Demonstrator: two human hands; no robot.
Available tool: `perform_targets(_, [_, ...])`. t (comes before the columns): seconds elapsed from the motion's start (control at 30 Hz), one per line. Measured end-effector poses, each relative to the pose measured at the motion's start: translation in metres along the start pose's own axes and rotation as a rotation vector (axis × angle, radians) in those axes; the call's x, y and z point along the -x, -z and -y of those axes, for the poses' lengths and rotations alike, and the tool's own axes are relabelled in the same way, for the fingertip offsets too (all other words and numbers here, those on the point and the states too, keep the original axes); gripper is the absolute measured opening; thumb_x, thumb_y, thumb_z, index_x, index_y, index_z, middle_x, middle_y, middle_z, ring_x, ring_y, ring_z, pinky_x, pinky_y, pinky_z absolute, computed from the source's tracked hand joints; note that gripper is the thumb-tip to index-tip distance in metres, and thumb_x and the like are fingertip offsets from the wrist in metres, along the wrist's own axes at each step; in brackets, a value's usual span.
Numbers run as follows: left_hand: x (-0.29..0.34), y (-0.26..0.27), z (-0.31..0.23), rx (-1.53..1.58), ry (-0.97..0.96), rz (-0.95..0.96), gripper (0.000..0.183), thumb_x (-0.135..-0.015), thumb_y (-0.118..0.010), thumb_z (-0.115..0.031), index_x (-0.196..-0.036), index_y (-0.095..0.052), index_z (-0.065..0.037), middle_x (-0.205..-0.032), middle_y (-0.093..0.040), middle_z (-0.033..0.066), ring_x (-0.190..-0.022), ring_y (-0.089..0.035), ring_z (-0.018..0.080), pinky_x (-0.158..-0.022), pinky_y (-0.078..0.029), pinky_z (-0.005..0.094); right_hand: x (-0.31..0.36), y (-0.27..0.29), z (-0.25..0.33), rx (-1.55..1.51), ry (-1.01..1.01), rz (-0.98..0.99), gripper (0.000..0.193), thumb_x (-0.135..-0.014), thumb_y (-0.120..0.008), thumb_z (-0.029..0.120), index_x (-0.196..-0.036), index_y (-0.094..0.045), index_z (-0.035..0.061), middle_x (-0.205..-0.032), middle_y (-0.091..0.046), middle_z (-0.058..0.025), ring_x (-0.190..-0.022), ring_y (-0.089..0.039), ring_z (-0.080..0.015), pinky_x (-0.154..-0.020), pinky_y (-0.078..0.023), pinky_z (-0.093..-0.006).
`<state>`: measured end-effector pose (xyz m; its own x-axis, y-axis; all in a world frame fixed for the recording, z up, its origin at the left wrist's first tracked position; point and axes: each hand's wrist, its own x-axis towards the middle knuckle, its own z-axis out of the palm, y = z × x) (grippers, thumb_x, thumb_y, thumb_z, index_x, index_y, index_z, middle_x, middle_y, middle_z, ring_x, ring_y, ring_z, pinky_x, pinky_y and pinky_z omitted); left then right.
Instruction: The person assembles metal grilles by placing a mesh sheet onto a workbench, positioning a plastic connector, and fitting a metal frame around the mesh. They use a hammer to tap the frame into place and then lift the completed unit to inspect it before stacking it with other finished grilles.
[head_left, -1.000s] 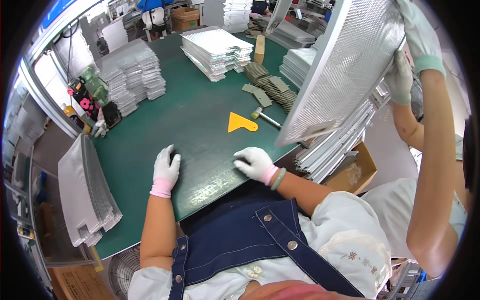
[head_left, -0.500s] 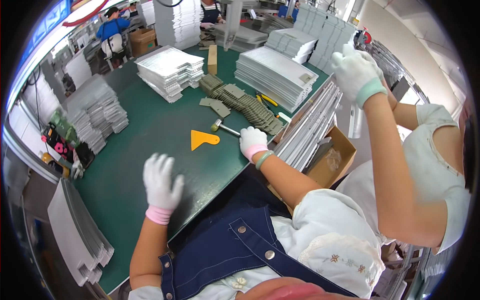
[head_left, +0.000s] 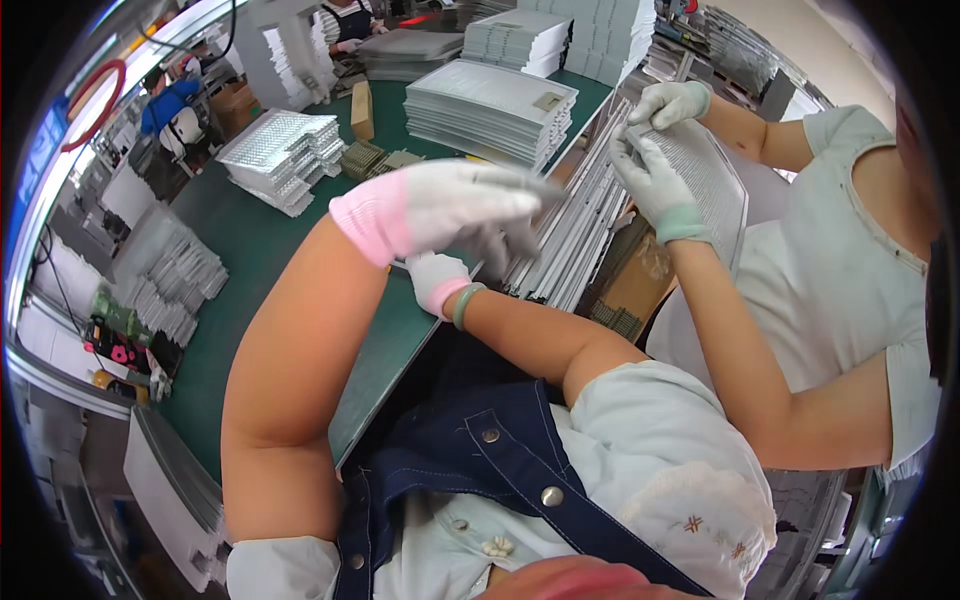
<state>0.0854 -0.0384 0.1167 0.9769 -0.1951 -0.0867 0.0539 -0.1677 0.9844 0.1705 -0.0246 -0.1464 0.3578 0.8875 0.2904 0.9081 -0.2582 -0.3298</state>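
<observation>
My left hand (head_left: 455, 212), in a white glove with a pink cuff, is raised across the bench toward the right. Its fingers are stretched out and smeared by motion, and nothing shows in them. Below it my right hand (head_left: 437, 283), gloved alike, rests closed by the near edge of the green bench (head_left: 385, 400). The earlier frame shows a hammer handle in this hand; the hammer is now hidden behind my left arm. Khaki plates (head_left: 368, 160) lie beyond my left hand, partly covered by it. The orange scraper is out of sight.
A co-worker's gloved hands (head_left: 655, 185) hold a perforated panel (head_left: 712, 190) at right. Long metal strips (head_left: 570, 245) and a cardboard box (head_left: 640, 275) lie between us. Panel stacks (head_left: 490, 105) stand on the far bench beside a wooden block (head_left: 361, 110). More stacked plates (head_left: 165, 275) stand left.
My left hand has swung up and right from the bench, across my right hand. My right hand sits further left in view. The co-worker's hands have come lower and now hold a panel.
</observation>
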Motion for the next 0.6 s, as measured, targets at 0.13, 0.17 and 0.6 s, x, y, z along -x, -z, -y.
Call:
perform_targets(0.13, [-0.001, -0.015, 0.022, -0.479, 0.257, -0.201, 0.05, -0.093, -0.059, -0.032, -0.133, -0.055, -0.002, -0.088, -0.07, 0.0142, -0.072, -0.069, 0.0216, -0.067, -0.055, 0.0327, -0.017, -0.013, -0.021, -0.077, 0.082, -0.291, 0.033, -0.089, -0.055, 0.016, -0.119, -0.058, 0.0026, -0.114, -0.064, -0.0214, -0.096, -0.067, -0.0339, -0.096, -0.047, -0.0418])
perform_targets(0.17, [-0.002, -0.015, 0.035, -1.037, 0.171, -0.457, 0.039, -0.09, -0.061, -0.025, -0.122, -0.061, -0.001, -0.089, -0.069, 0.0191, -0.078, -0.069, 0.0316, -0.071, -0.054, 0.0389, -0.015, 0.004, -0.024, -0.106, 0.075, -0.272, 0.031, -0.089, -0.055, 0.017, -0.116, -0.059, 0.0023, -0.109, -0.065, -0.0217, -0.095, -0.067, -0.0346, -0.093, -0.049, -0.043])
perform_targets(0.6, [0.123, -0.022, 0.087, -0.863, 0.319, -0.814, 0.03, -0.092, -0.059, -0.023, -0.108, -0.068, 0.0, -0.091, -0.069, 0.021, -0.086, -0.067, 0.0347, -0.079, -0.051, 0.0404, -0.1, 0.165, 0.048, 0.179, 0.105, 0.227, 0.029, -0.088, -0.054, 0.015, -0.115, -0.058, 0.0045, -0.098, -0.07, -0.0185, -0.095, -0.068, -0.0372, -0.079, -0.053, -0.0463])
